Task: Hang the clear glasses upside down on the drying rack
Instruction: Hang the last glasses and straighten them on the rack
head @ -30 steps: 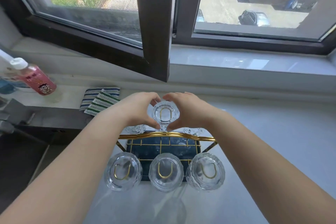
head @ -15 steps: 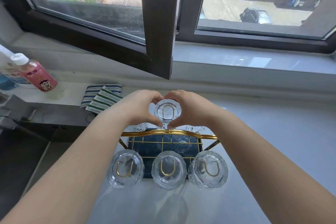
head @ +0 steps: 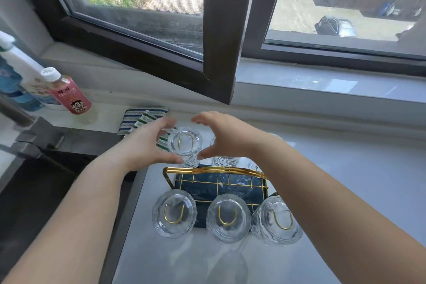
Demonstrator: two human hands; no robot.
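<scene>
Fingers (head: 161,129) of both hands spread apart around far glass (head: 184,145), sponges (head: 143,117) behind.

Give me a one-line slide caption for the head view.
Both hands, left and right, open around an upside-down glass on the gold drying rack.

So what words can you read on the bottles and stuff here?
Pink bottle: printed characters above a cartoon face, too blurred to read.
Its white cap: faint embossed marks, unreadable.
White and blue bottles behind it: label print too blurred.
Glasses, rack, cloths: no words.
</scene>
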